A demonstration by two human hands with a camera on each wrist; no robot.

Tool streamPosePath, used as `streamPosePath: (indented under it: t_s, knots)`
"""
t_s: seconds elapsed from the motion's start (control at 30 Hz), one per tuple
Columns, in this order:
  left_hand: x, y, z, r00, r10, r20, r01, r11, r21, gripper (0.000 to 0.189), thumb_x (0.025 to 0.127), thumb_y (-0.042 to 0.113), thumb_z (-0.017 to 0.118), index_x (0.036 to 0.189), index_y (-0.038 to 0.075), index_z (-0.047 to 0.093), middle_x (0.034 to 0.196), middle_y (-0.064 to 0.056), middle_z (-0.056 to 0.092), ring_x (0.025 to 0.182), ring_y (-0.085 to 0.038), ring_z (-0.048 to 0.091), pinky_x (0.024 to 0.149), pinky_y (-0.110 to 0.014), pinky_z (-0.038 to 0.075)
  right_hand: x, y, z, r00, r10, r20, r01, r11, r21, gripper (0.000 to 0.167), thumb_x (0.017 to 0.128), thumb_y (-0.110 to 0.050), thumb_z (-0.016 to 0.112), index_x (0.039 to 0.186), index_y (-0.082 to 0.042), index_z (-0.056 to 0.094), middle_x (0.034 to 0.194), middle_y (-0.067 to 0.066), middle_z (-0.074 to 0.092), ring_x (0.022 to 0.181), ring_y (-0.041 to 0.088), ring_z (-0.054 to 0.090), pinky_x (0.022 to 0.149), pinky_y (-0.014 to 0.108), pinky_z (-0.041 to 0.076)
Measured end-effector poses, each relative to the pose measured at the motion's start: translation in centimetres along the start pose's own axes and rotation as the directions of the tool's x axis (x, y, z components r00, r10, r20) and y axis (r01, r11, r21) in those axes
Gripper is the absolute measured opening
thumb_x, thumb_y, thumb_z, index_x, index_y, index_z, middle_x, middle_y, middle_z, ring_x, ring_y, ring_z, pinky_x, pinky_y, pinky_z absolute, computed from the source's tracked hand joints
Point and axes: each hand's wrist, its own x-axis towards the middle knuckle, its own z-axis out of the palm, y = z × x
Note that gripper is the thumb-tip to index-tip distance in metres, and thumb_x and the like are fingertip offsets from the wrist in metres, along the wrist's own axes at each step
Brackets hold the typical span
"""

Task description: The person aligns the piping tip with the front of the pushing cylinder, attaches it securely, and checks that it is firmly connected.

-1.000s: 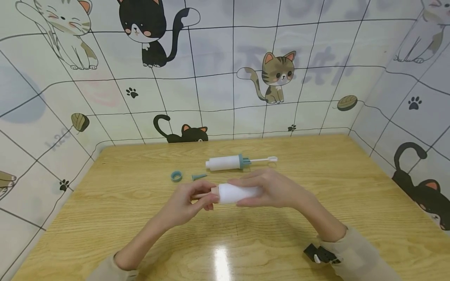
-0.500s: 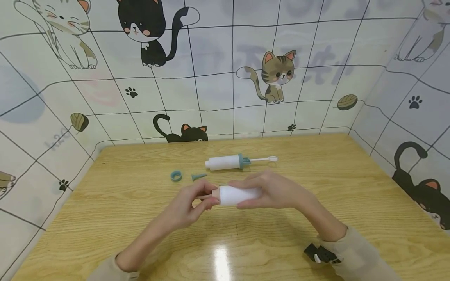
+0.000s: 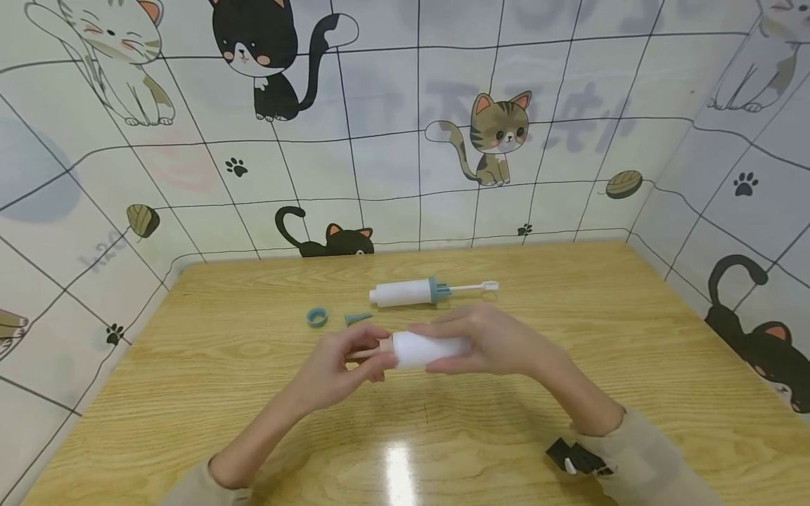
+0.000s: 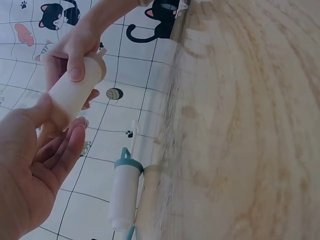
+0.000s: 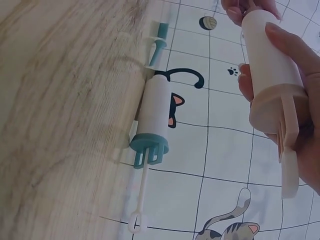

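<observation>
A white piping syringe (image 3: pixel 414 350) with pink fittings lies nearly level between both hands, above the table. My right hand (image 3: pixel 490 341) grips its barrel, thumb on one side and fingers on the other. At the opposite end, my left hand (image 3: pixel 335 369) pinches the pink collar (image 3: pixel 387 346) with thumb and fingertips. A thin pink nozzle (image 3: pixel 362 353) points from that collar into the left palm, partly hidden by the fingers. In the right wrist view, the pink flange (image 5: pixel 272 102) and the plunger's pale end (image 5: pixel 289 175) extend beside the right palm.
Behind the hands lies a second white piping syringe (image 3: pixel 405 293) with teal fittings, its plunger pulled out to the right. A teal ring (image 3: pixel 317 317) and a small teal nozzle (image 3: pixel 358 318) rest left of it. A cat-patterned wall sheet (image 3: pixel 386 161) borders the wooden table (image 3: pixel 253 295).
The syringe dips slightly, then comes back up. My left thumb and fingertips shift a little around the pink collar, while my right hand keeps its grip on the barrel.
</observation>
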Motion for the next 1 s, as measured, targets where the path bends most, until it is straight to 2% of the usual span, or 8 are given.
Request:
streamPosePath:
  t_s: [0.1,0.33,0.43,0.6,0.8,0.9,1.0]
  knots:
    - [0.07,0.04,0.11,1.0,0.001,0.007,-0.001,1.0,0.008,0.024,0.093,0.001,0.071,0.116,-0.002,0.064,0.095,-0.013,0.072,0.07,-0.033,0.071,0.067,-0.035,0.063,-0.02,-0.06,0.02,1.0,0.005,-0.009,-0.005,1.0,-0.013,0.046,0.088,-0.024,0.082,0.13,-0.008,0.069,0.115,0.009,0.073,0.092,0.017,0.069,0.073,0.026,0.058]
    - [0.09,0.23,0.18,0.994,0.105,-0.022,-0.102,0.989,0.11,0.02,0.093,0.001,0.071,0.113,0.0,0.069,0.091,-0.008,0.071,0.074,-0.015,0.07,0.068,-0.032,0.063,0.0,0.0,0.09,1.0,0.01,-0.01,-0.01,1.0,0.01,0.048,0.088,-0.024,0.081,0.131,-0.007,0.068,0.114,0.01,0.073,0.089,0.014,0.068,0.071,0.024,0.058]
    - [0.11,0.2,0.17,0.988,0.152,-0.017,-0.148,0.977,0.153,0.021,0.092,0.0,0.071,0.113,0.0,0.071,0.091,-0.006,0.071,0.073,-0.014,0.07,0.066,-0.031,0.062,0.0,0.11,0.13,1.0,0.007,-0.003,-0.007,0.999,0.036,0.048,0.088,-0.024,0.081,0.131,-0.006,0.068,0.115,0.011,0.073,0.088,0.013,0.068,0.071,0.023,0.058]
    - [0.08,0.04,0.23,0.979,0.203,-0.001,-0.199,0.959,0.202,0.026,0.09,-0.001,0.073,0.117,-0.002,0.072,0.095,-0.006,0.074,0.074,-0.015,0.073,0.066,-0.026,0.061,-0.06,0.35,0.1,0.999,0.013,0.03,-0.016,0.997,0.079,0.049,0.089,-0.024,0.081,0.131,-0.003,0.067,0.115,0.011,0.073,0.088,0.012,0.069,0.072,0.024,0.058]
    - [0.03,-0.17,0.44,0.967,0.253,0.005,-0.247,0.941,0.23,0.027,0.089,-0.004,0.074,0.116,-0.006,0.071,0.081,-0.002,0.072,0.068,-0.013,0.071,0.062,-0.023,0.06,-0.12,0.44,-0.1,0.995,0.056,0.086,-0.066,0.99,0.123,0.052,0.089,-0.028,0.08,0.132,-0.003,0.066,0.115,0.011,0.073,0.086,0.01,0.067,0.071,0.024,0.058]
    - [-0.06,-0.26,0.63,0.964,0.267,0.005,-0.261,0.936,0.235,0.031,0.087,-0.005,0.075,0.118,-0.009,0.07,0.085,-0.004,0.074,0.071,-0.01,0.072,0.063,-0.024,0.061,-0.21,0.47,-0.22,0.991,0.076,0.111,-0.091,0.986,0.137,0.053,0.089,-0.031,0.08,0.133,-0.004,0.065,0.115,0.01,0.073,0.084,0.008,0.066,0.069,0.024,0.057]
    - [-0.04,-0.37,0.81,0.951,0.309,0.01,-0.303,0.922,0.241,0.031,0.089,-0.003,0.074,0.118,-0.01,0.069,0.091,-0.006,0.074,0.074,-0.009,0.071,0.066,-0.023,0.06,-0.31,0.51,-0.33,0.988,0.088,0.127,-0.106,0.984,0.144,0.053,0.089,-0.033,0.079,0.133,-0.005,0.066,0.117,0.009,0.073,0.084,0.007,0.065,0.069,0.024,0.057]
